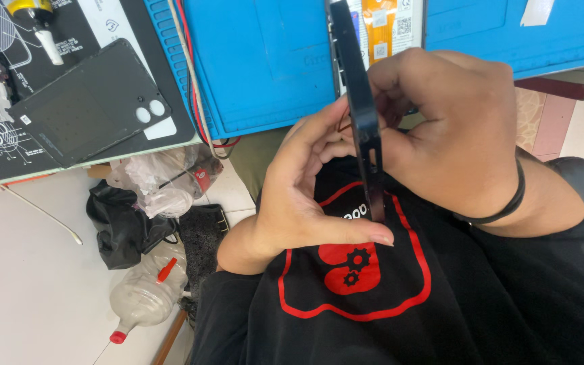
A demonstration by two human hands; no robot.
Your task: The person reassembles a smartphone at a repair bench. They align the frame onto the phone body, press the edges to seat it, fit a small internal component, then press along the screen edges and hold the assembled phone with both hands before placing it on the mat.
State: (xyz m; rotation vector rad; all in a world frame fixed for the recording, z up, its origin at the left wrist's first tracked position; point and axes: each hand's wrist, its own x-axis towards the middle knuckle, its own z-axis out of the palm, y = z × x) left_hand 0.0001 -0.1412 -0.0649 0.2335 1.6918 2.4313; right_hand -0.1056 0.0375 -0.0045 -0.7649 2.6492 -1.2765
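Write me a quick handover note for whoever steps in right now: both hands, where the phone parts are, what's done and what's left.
Left hand: cupped against the dark phone, thumb along its lower edge.
Right hand: gripping the phone, held edge-on over the lap.
Back cover: off, lying on the black mat at left.
Blue mat: on the bench ahead.
Done: cover removed.
Left: phone not yet set down or closed.

A small white square label (25,119) sits on the corner of the black phone back cover (82,101) at the upper left, while white coded stickers (403,26) and an orange strip (378,17) lie on the opened phone (386,30) on the blue mat (265,61).
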